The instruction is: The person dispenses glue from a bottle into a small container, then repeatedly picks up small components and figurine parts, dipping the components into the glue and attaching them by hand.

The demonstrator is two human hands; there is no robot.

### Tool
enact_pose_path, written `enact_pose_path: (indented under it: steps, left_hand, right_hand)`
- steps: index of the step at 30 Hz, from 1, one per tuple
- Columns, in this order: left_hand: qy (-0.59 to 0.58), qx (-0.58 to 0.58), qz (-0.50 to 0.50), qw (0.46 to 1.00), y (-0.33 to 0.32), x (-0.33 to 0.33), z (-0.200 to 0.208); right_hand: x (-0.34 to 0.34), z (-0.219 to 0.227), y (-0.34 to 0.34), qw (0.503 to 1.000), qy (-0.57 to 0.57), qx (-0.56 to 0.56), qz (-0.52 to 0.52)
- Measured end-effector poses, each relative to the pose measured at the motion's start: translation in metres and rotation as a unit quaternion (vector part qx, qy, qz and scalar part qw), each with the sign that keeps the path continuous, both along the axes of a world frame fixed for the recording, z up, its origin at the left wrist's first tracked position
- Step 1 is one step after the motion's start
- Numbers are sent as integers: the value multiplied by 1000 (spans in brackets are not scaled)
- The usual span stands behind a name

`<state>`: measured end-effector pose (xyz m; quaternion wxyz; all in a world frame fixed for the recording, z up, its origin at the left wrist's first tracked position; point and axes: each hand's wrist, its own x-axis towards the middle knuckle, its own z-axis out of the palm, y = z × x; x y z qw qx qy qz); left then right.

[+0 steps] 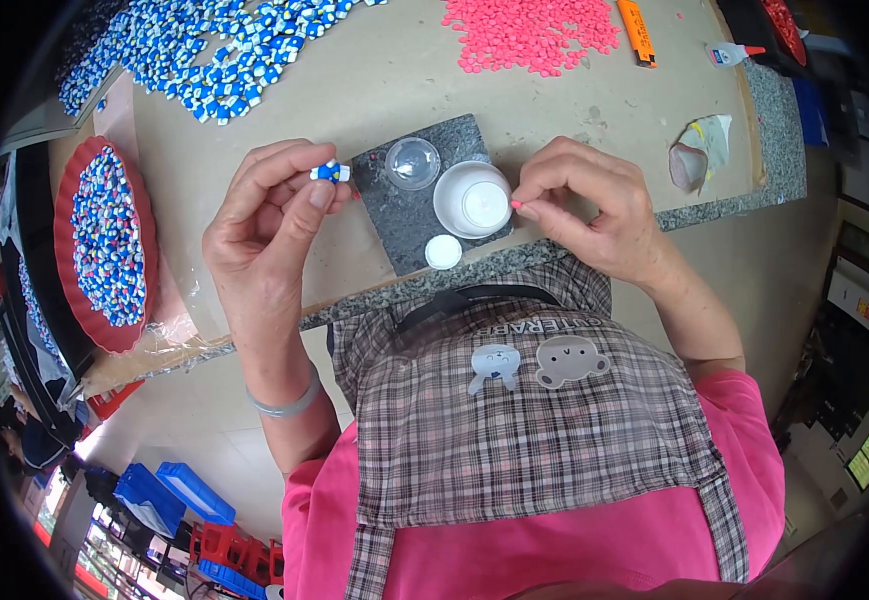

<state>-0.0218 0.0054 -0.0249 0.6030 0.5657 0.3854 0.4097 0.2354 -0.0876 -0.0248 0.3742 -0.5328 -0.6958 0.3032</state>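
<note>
Between the thumb and fingers of my left hand is a small blue and white piece, held above the table. My right hand pinches a tiny pink piece just right of a white cup. That cup stands on a dark stone slab and has a round white inner part. Beside it on the slab are a clear round container and a small white lid-like disc.
Many blue and white pieces spread at the back left, pink pieces at the back. A red scalloped basket full of finished-looking pieces stands left. An orange box cutter, a glue bottle and a scrap lie right.
</note>
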Motion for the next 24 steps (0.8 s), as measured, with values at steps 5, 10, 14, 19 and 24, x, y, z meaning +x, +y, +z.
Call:
enact_pose_path:
  steps: [5, 10, 14, 19, 24]
  left_hand:
    - [-5, 5, -6, 1000, 1, 1, -1]
    - [14, 11, -2, 1000, 1, 0, 1]
    - [14, 21, -7, 1000, 1, 0, 1]
    - [32, 31, -7, 999, 0, 0, 1]
    - [28, 28, -3, 999, -1, 5, 3]
  right_hand:
    - [12, 4, -4, 987, 83, -137, -24]
    - [37, 4, -8, 961, 154, -201, -112]
    - [78, 9, -17, 955, 47, -257, -141]
    - [99, 25, -25, 932, -99, -295, -185]
    - [104, 30, -28, 930, -177, -285, -148]
